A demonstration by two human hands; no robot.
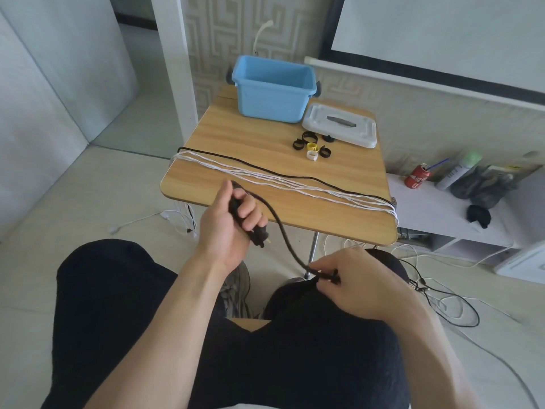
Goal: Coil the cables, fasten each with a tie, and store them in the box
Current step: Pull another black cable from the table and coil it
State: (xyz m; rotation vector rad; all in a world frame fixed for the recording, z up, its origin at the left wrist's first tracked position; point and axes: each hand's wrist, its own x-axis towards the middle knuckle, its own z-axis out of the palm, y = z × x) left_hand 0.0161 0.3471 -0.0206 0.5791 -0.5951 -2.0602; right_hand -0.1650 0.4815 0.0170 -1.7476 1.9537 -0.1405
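- Our left hand had its fingers clamped round the black cable at the plug end, anchoring the coil's start.
- Our right hand pinched the cable lower down, feeding slack (we judged).
- Ties waited on the tabletop near the open blue box, within reach.

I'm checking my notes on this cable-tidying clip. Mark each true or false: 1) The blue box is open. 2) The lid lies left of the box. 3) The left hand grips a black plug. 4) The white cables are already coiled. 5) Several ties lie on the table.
1) True: the blue box has no lid on.
2) False: the white lid lies to its right.
3) True: the left hand grips the black plug.
4) False: the white cables lie stretched across the table.
5) True: the ties lie near the lid.
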